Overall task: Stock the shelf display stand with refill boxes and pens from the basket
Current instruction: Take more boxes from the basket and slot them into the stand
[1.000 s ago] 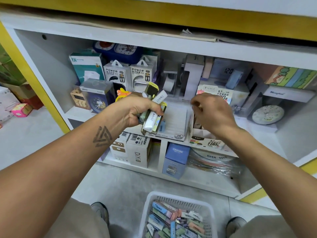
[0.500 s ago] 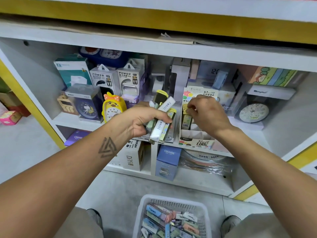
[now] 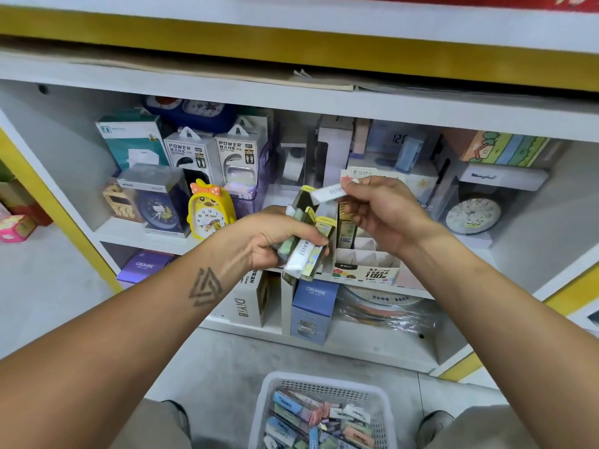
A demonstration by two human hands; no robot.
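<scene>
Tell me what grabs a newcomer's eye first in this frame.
Centre frame, the left hand clutches a bundle of refill boxes while the right hand pinches one white box above the display stand. To their left a yellow duck clock stands on the shelf; the white basket sits below.

Both forearms extend forward, bare. Left hand (image 3: 275,241), knuckles up with a triangular tattoo on its forearm, is closed around a fanned bundle of refill boxes (image 3: 306,241). Right hand (image 3: 385,212), raised slightly higher, pinches one white refill box (image 3: 329,192) between thumb and fingertips.
</scene>
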